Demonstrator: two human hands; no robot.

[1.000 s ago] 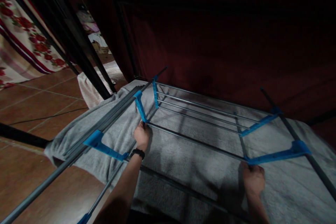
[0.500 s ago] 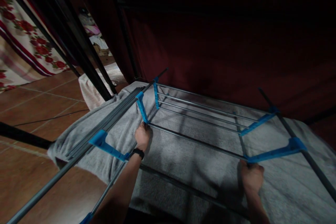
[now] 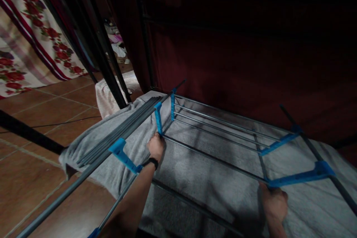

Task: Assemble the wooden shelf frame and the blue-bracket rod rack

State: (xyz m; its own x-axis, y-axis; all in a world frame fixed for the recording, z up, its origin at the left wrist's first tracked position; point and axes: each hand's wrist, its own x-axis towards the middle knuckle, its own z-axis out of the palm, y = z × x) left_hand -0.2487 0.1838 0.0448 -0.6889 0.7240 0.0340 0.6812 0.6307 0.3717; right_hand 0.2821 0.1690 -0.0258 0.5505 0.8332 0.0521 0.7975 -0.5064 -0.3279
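A partly assembled shoe rack (image 3: pixel 214 158) of grey metal tubes lies on its side over a grey blanket. Blue plastic brackets join its tubes; one left bracket (image 3: pixel 158 119) stands just above my left hand (image 3: pixel 156 147). That hand, with a dark band at the wrist, has its fingers wrapped round the rack's tube by the bracket's lower end. My right hand (image 3: pixel 275 203) is closed on the tube just below a long blue bracket (image 3: pixel 301 176) on the right. Its fingertips are hidden. Several loose grey tubes (image 3: pixel 122 132) lie bundled on the blanket, along the rack's left side.
The grey blanket (image 3: pixel 189 178) covers a bed-like surface. Behind it hangs a dark red curtain (image 3: pixel 223 67). Black metal posts (image 3: pixel 108 63) rise at the left, near a floral cloth (image 3: pixel 36 33). Brown tiles (image 3: pixel 33 171) cover the floor, with a thin cable running across them.
The view has turned slightly left, so rack, blanket and hands appear farther right and lower. Both hands keep the same hold on the rack.
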